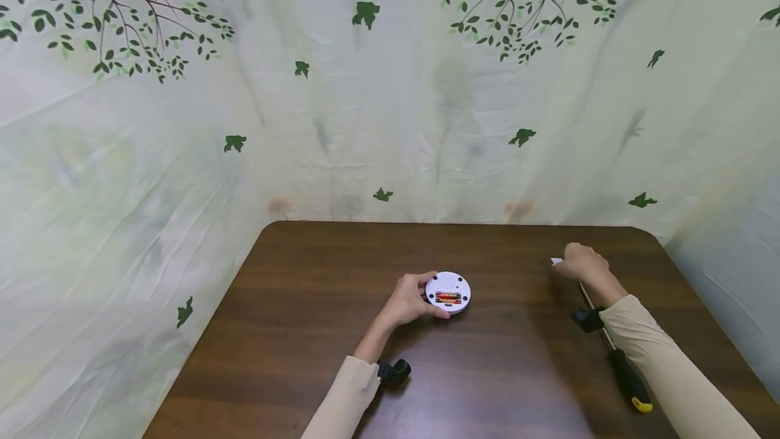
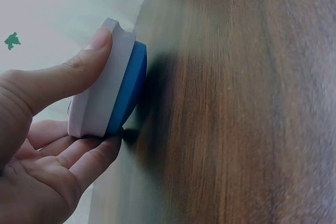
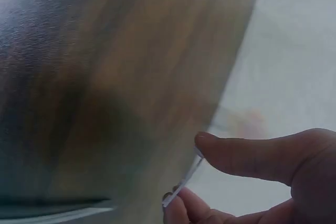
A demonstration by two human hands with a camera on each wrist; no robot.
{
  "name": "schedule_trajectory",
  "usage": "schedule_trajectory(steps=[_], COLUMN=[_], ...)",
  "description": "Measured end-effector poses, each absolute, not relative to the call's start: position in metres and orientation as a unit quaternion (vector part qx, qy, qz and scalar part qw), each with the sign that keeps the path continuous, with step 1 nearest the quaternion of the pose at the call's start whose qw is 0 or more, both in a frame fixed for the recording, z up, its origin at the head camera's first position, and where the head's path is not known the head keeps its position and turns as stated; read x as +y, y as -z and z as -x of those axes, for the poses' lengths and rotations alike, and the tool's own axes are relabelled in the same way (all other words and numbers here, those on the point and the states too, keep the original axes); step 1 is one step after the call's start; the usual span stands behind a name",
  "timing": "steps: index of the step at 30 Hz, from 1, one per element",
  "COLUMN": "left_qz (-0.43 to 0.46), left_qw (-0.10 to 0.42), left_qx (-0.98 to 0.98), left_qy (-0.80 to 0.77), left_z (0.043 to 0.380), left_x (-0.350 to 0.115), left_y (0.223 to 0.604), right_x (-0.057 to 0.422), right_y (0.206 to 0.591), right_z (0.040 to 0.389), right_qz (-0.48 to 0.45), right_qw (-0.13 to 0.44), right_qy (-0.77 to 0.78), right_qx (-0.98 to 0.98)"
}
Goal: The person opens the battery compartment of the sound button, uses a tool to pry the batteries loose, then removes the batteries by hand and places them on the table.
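My left hand (image 1: 407, 301) grips a round white device (image 1: 456, 282) by its left rim, thumb on one side and fingers on the other. Its back faces up, with speaker holes, dark dots and red-and-black batteries (image 1: 448, 298) in an uncovered compartment. From the left wrist view, the white body (image 2: 100, 95) has a blue part (image 2: 130, 85) on the side towards the table. Farther right, my right hand (image 1: 583, 264) pinches a small thin white piece (image 3: 184, 182) between thumb and fingers. Just the piece's tip shows beyond that hand in the head view.
A screwdriver (image 1: 630, 378) with a black and yellow handle lies on the brown wooden table (image 1: 329, 256), partly under the right wrist and sleeve. Behind the table's far edge hangs a pale cloth (image 1: 402, 120) printed with leaves and branches. Each wrist wears a black camera.
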State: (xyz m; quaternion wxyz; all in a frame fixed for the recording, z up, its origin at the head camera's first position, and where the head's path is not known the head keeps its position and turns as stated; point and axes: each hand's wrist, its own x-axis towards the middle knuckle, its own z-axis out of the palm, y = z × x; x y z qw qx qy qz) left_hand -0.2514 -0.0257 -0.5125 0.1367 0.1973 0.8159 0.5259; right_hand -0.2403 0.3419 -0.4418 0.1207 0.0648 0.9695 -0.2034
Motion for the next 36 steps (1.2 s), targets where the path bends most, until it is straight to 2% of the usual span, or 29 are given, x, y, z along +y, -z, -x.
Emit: schedule_trajectory(steps=[9,25,36], left_qz=[-0.2,-0.195,-0.192], left_qw=[0.132,0.129,0.128], left_qx=[0.819,0.823,0.824], left_qy=[-0.522,-0.519,-0.518], left_z=[0.249,0.248,0.249], left_x=[-0.022,-0.026,-0.03], left_y=[0.515,0.515,0.517], right_x=[0.348,0.34,0.333], right_y=[0.461,0.462,0.424], right_z=[0.239,0.236,0.218], right_qz=[-0.097,-0.116,-0.094], right_qw=[0.169,0.158,0.117], right_qy=[0.209,0.194,0.177], right_qx=[0.958,0.961,0.973])
